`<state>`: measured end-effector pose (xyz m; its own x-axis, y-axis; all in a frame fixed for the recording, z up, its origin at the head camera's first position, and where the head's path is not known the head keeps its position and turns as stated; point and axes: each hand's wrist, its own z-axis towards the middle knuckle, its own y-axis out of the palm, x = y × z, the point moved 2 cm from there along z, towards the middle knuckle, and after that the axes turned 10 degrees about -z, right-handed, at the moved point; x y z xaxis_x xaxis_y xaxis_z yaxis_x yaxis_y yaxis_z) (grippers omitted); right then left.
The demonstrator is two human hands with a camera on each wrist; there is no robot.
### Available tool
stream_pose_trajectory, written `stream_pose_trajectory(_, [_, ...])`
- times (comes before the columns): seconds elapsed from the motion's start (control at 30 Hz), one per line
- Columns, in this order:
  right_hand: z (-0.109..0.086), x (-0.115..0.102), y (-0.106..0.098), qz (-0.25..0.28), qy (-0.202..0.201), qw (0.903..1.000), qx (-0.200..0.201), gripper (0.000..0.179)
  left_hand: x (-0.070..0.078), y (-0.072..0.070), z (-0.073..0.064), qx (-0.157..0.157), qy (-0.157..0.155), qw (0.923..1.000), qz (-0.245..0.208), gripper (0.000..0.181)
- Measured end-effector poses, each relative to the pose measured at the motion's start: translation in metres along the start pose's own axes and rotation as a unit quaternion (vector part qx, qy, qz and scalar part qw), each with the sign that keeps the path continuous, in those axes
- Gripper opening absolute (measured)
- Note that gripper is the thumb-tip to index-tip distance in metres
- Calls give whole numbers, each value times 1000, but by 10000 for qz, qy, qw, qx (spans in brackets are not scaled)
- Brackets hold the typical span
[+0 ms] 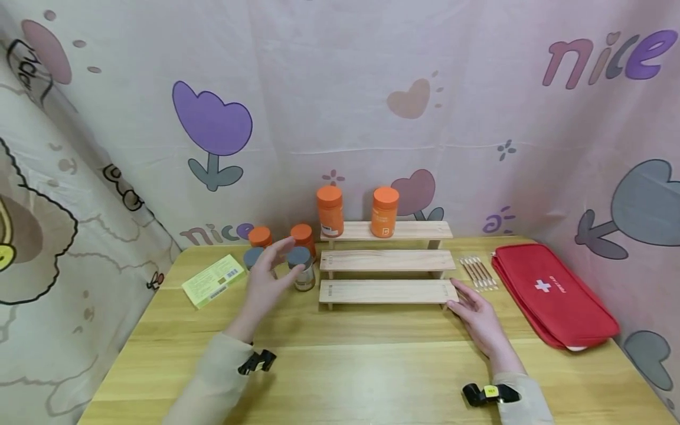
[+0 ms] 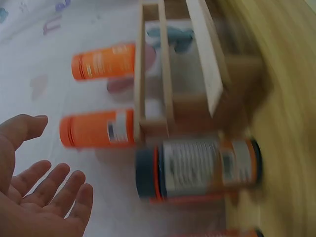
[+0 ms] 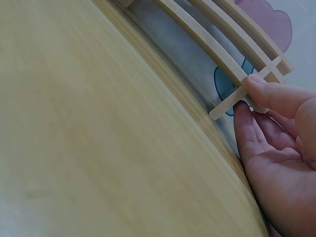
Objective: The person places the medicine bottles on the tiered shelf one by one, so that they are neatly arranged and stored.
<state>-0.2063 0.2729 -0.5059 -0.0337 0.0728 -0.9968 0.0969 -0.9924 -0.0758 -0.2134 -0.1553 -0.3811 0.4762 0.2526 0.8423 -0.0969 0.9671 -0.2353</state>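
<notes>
A three-tier wooden rack [image 1: 390, 291] stands on the table. At its lowest board's right end, my right hand [image 1: 477, 316] pinches the rack, thumb on top and fingers underneath in the right wrist view. Two orange bottles [image 1: 385, 212] stand on the top tier. Left of the rack are two orange-capped bottles [image 1: 303, 235] and two bottles with grey-blue caps [image 1: 301, 268]. My left hand [image 1: 265, 284] hovers by these bottles, thumb and fingers spread apart, partly covering one grey-blue-capped bottle. In the left wrist view, nothing lies between the left fingers [image 2: 54, 190].
A yellow-green box [image 1: 213, 281] lies at the table's left. Right of the rack is a small pack of cotton swabs [image 1: 479, 273], then a red first-aid pouch [image 1: 555, 295]. A patterned curtain [image 1: 340, 88] hangs behind the table [image 1: 350, 372].
</notes>
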Motion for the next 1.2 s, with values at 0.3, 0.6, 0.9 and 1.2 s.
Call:
stream_pose_trajectory(0.3, [-1, -1, 0, -85, 42, 10000, -19, 65, -18, -45, -4, 577, -142, 9968, 542, 53])
stream_pose_trajectory(0.6, [0, 0, 0, -29, 26, 10000, 3, 65, -44, -67, 0, 758, -718, 9927, 600, 60])
stream_pose_trajectory(0.9, [0, 1, -1, 17, -3, 10000, 21, 66, -69, -68, 1, 629, -1400, 9880, 163, 71])
stream_pose_trajectory(1.2, [-1, 0, 0, 32, -29, 10000, 16, 65, -83, -64, -4, 647, -1673, 9834, -254, 75])
